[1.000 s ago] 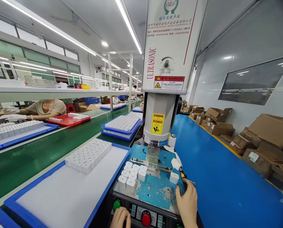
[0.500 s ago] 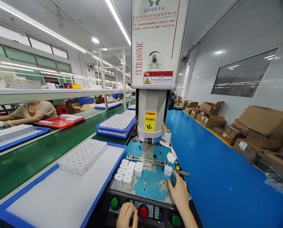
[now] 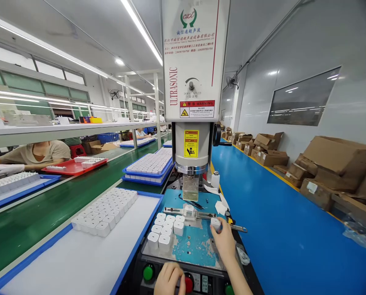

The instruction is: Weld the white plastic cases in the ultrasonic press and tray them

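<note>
My right hand (image 3: pixel 225 241) has its thumb and fingers around a small white plastic cube-shaped housing (image 3: pixel 215 223) at the right side of the blue work plate (image 3: pixel 198 246). Another white housing (image 3: pixel 189 210) sits in the metal fixture (image 3: pixel 174 211) under the clear horn block (image 3: pixel 190 188) of the ultrasonic press (image 3: pixel 190 151), with a gap between them. Several more housings (image 3: pixel 166 231) stand in a group on the plate's left. My left hand (image 3: pixel 170 279) is curled closed by the red button (image 3: pixel 189 282), with nothing visible in it.
A blue-rimmed tray (image 3: pixel 121 278) with rows of white housings lies to the left. Stacked trays (image 3: pixel 146 180) stand behind it on the green belt (image 3: pixel 91 192). Green buttons (image 3: pixel 148 272) flank the front panel. A wrench (image 3: pixel 238 228) lies right. A co-worker (image 3: pixel 44 153) sits far left.
The horn has risen off the fixture, uncovering the housing there. My right hand has closed on the housing at the right, which it was beside before. The left hand stays near the panel.
</note>
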